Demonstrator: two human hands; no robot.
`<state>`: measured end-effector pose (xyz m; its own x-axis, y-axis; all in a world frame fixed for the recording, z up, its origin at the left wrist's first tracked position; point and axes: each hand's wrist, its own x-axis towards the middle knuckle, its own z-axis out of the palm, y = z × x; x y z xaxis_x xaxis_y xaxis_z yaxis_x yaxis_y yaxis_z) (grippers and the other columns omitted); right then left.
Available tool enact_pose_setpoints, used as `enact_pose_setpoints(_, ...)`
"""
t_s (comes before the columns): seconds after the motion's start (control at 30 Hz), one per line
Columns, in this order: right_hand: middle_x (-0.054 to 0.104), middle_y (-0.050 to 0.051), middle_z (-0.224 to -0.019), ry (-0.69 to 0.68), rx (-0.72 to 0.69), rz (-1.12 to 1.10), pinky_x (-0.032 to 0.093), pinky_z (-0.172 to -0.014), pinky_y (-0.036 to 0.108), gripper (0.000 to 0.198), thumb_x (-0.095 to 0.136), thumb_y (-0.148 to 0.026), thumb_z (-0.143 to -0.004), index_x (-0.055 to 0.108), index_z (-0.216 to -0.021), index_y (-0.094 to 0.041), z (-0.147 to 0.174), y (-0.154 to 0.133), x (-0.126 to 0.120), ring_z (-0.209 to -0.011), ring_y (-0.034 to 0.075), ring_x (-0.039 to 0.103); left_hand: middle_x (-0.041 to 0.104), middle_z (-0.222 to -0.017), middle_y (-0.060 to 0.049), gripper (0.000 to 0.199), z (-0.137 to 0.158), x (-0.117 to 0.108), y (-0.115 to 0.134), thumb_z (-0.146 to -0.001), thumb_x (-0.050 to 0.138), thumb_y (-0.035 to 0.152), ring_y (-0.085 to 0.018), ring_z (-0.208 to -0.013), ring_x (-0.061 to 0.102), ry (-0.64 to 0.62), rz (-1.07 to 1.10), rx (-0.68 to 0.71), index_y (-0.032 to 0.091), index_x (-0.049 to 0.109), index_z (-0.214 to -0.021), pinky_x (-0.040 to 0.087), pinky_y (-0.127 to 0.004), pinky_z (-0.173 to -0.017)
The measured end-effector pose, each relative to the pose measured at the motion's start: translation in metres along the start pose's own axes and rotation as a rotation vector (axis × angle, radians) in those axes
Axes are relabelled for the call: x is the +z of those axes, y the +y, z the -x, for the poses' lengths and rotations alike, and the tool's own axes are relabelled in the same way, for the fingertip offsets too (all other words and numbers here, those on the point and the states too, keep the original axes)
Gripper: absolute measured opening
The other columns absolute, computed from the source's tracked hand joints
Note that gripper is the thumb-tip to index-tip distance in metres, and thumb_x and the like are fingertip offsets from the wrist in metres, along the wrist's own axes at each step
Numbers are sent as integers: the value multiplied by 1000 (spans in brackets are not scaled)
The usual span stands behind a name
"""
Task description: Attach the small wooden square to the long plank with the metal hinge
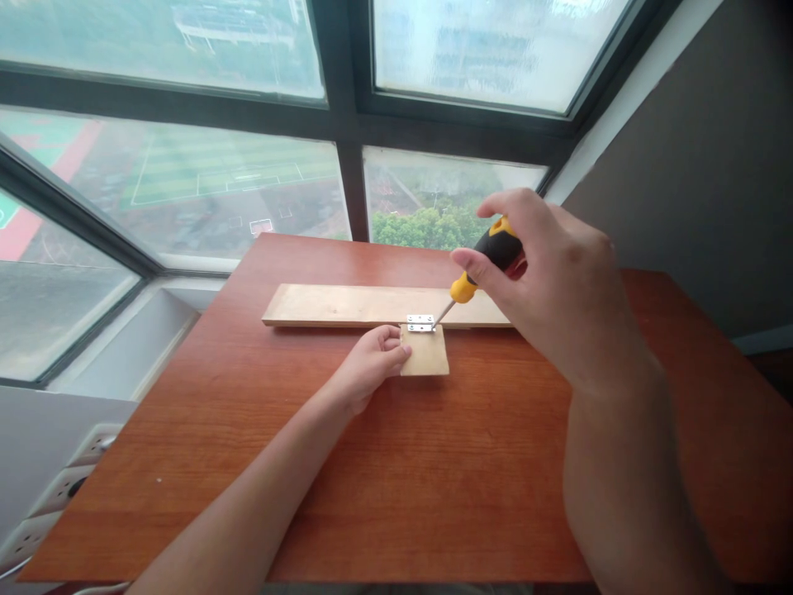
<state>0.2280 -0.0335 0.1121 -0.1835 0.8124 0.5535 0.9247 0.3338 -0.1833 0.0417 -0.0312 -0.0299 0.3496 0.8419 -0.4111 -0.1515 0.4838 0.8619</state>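
The right hand [563, 281] grips a screwdriver [491, 248], the left hand [372, 361] a small hinged board [425, 355].

The screwdriver [464, 287] is yellow and black, the table [483, 463] grained reddish-brown.

Tilted yellow-black screwdriver [463, 288] at silver hinge [421, 323] across pale board [347, 306] and panel [425, 355].

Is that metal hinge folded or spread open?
Spread open: the hinge spans the long wooden board and the small wooden panel, both its leaves showing.
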Motion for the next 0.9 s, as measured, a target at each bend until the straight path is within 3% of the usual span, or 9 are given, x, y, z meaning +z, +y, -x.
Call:
enact_pose_setpoints(0.17, 60, 5, -124, -74, -118, -220, 51, -85, 38, 49, 49, -15, -86, 43, -134, -27, 1, -5, -5, -100, 22, 60, 68, -81, -5, 24, -1, -1, -2, -75, 70, 22, -12, -70, 64, 0, 12, 4, 14, 55, -91, 46, -20, -64)
enact_pose_setpoints(0.4, 64, 7, -105, -8, 19, -25, 52, -75, 44, 38, 52, -37, -90, 53, -125, -24, 1, 0, 0, -84, 25, 61, 68, -81, -6, 26, -1, -1, -2, -74, 72, 23, -13, -70, 64, 3, 18, -1, 14, 55, -91, 47, -21, -64)
enact_pose_setpoints(0.53, 61, 5, -121, -96, -40, -221, 52, -81, 40, 44, 50, -22, -88, 45, -132, -29, 1, -2, -6, -100, 24, 59, 68, -79, -5, 27, -1, -1, -1, -72, 74, 24, -13, -69, 64, 11, 13, -8, 14, 56, -90, 47, -21, -63)
enact_pose_setpoints(0.63, 63, 3, -118, -129, -60, -281, 53, -80, 37, 47, 49, -16, -86, 46, -131, -31, 2, -5, -10, -98, 22, 61, 67, -78, -4, 27, -1, -1, -1, -72, 73, 24, -13, -69, 64, 9, 11, -10, 14, 56, -91, 46, -21, -63)
enact_pose_setpoints(0.9, 67, 6, -85, -6, 26, 12, 48, -69, 40, 31, 59, -45, -84, 63, -106, -23, -13, 3, -1, -74, 24, 62, 65, -75, -2, 23, 1, 0, 1, -75, 70, 23, -11, -68, 61, 22, -21, -17, 14, 56, -92, 44, -19, -61)
